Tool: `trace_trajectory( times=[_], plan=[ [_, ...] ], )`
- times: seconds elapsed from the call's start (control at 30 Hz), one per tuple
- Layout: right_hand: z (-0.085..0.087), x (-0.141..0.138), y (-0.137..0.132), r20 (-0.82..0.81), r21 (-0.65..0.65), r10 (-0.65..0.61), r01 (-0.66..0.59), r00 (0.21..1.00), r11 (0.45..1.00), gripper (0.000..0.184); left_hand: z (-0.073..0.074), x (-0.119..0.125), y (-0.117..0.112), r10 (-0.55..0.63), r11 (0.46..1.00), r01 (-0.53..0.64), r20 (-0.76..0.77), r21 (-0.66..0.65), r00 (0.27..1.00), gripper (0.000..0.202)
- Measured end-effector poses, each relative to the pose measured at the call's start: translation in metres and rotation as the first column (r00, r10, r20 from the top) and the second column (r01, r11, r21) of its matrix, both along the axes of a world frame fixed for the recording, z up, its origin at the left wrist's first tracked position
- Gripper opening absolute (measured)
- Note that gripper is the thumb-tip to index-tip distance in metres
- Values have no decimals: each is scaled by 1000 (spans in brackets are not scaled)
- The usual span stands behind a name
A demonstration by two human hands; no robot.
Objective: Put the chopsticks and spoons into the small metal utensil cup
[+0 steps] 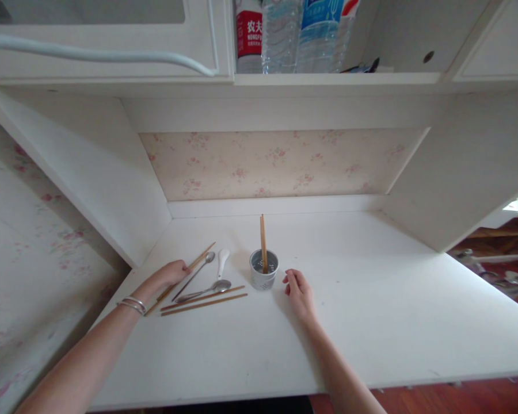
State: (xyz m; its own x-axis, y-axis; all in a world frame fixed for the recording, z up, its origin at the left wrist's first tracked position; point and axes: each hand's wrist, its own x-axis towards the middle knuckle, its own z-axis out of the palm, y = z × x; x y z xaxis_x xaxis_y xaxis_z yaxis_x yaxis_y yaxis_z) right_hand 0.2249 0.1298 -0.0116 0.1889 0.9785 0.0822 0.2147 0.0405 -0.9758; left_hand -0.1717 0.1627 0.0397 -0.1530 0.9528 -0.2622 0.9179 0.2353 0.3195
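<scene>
A small grey perforated utensil holder (263, 271) stands on the white desk (371, 310) with a pair of wooden chopsticks (263, 241) upright in it. My right hand (299, 290) rests on the desk just right of the holder, fingers loosely curled, holding nothing. My left hand (169, 275), with bangles on the wrist, lies on the left and its fingers touch a wooden chopstick (185, 277) lying diagonally. Beside it lie two metal spoons (205, 289), a white ceramic spoon (222, 260) and two more chopsticks (205, 302).
The desk sits in a white alcove with slanted side panels (90, 184) and floral wallpaper (276, 164) behind. A shelf above holds plastic water bottles (285, 34). A pale cable (90, 54) runs across the upper left. Wooden floor shows at the right.
</scene>
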Motion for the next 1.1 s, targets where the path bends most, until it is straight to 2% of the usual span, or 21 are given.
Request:
trace_trajectory(
  times=[0.07, 0.17, 0.3, 0.4, 0.5, 0.6, 0.7, 0.87, 1.0, 1.1],
  plan=[
    [1, 0, 0, -3, 1, -2, 2, 1000, 1000, 38, 11, -1, 3, 10, 999, -11, 19, 46, 1000, 27],
    [2, 0, 0, -11, 3, 2, -2, 1000, 1000, 37, 36, 6, 10, 7, 988, -14, 44, 157, 999, 30],
    [2, -1, 1, -29, 7, 6, -6, 1000, 1000, 37, 79, 45, 13, -99, 944, 41, 162, 327, 982, 42],
    [1, -1, 1, -42, 16, -2, 3, 999, 1000, 40, 109, 92, 8, -223, 879, -69, 536, 472, 814, 43],
    [2, -1, 0, -44, 20, -18, 19, 999, 1000, 41, 126, 134, 8, -319, 855, -103, 671, 509, 670, 39],
    [5, 0, -1, -45, 16, -27, 28, 999, 999, 40, 125, 163, 17, -368, 834, -102, 685, 542, 629, 36],
    [7, 1, -1, -48, 10, -27, 27, 998, 1000, 40, 109, 179, 28, -348, 850, -96, 690, 517, 635, 34],
    [5, 1, 1, -44, 9, -25, 25, 999, 1000, 39, 77, 190, 32, -279, 902, -82, 718, 423, 638, 36],
    [4, 1, 2, -38, 4, -26, 26, 999, 1000, 38, 58, 195, 31, -265, 902, -83, 697, 423, 666, 34],
    [4, 1, 3, -35, 0, -22, 22, 999, 1000, 37, 48, 198, 29, -262, 897, -76, 661, 436, 703, 30]
  ],
)
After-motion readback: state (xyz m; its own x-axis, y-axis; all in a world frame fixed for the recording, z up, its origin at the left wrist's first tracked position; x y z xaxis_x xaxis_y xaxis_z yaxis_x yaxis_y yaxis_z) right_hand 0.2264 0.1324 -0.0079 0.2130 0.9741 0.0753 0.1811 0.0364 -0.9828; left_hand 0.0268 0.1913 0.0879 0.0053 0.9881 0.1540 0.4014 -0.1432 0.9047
